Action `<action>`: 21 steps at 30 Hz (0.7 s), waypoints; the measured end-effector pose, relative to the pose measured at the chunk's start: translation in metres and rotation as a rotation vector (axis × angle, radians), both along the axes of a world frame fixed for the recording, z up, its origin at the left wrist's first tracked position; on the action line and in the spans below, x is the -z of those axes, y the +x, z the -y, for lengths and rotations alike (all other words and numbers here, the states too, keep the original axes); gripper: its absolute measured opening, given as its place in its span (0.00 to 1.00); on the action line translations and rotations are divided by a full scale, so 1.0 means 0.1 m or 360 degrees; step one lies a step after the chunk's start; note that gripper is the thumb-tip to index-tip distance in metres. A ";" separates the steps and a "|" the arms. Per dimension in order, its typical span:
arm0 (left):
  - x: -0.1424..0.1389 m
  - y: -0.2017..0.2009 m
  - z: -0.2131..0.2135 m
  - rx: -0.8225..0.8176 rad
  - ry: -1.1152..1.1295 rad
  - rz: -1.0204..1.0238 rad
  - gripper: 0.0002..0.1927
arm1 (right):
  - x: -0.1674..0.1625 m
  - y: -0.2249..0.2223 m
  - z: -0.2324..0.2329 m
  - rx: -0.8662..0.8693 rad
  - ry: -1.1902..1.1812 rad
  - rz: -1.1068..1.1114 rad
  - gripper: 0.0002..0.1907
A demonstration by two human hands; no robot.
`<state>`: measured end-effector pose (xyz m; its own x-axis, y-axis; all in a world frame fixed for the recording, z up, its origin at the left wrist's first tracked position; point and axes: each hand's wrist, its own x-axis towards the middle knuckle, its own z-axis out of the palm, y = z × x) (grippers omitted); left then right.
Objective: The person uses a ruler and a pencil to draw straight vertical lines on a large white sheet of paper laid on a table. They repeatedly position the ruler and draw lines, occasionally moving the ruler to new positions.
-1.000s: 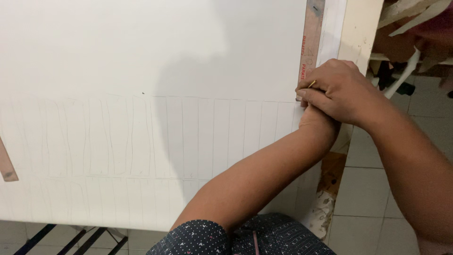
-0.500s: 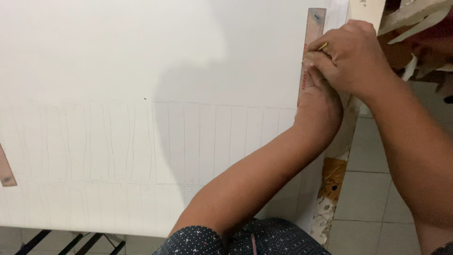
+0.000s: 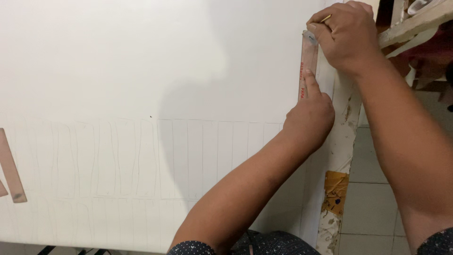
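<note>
1. Where the head view looks down, we see a large white sheet (image 3: 141, 71) covering the tabletop, faint pencilled columns running across its near half.
2. We note a brown ruler (image 3: 308, 63) lying along the sheet's right edge, towards the far right corner.
3. Left hand (image 3: 309, 115): forefinger stretched out and pressing the ruler flat, other fingers curled; it grips nothing.
4. Right hand (image 3: 347, 35): closed at the ruler's far end, pinching a thin pencil (image 3: 326, 18) of which only the tip shows.
5. At the left edge, a second brown strip (image 3: 12, 172) lies on the sheet.
6. Beyond the right edge: tiled floor (image 3: 373, 208).
</note>
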<state>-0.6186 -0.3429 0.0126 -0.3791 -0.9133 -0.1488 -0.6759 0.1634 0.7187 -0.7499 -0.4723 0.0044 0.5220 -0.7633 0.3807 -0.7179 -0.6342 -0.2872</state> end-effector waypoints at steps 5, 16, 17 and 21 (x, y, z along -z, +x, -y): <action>0.01 0.08 0.03 0.0114 -0.0121 0.0117 0.10 | 0.03 0.04 0.05 -0.0011 -0.0089 0.0040 0.07; 0.14 0.17 0.03 0.0227 -0.0210 0.0207 0.09 | 0.09 -0.13 0.04 0.0093 -0.0131 -0.0036 0.09; 0.13 0.18 0.05 0.0195 -0.0163 0.0215 0.08 | 0.08 -0.15 0.02 0.0112 -0.0140 -0.0043 0.08; 0.12 0.28 0.07 0.0138 -0.0138 0.0244 0.11 | 0.08 -0.26 -0.06 0.0169 -0.0039 0.0097 0.07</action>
<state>-0.5905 -0.3496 0.0010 -0.4360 -0.8901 -0.1327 -0.7569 0.2829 0.5892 -0.7754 -0.4662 -0.0033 0.4137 -0.8031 0.4287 -0.7631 -0.5627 -0.3178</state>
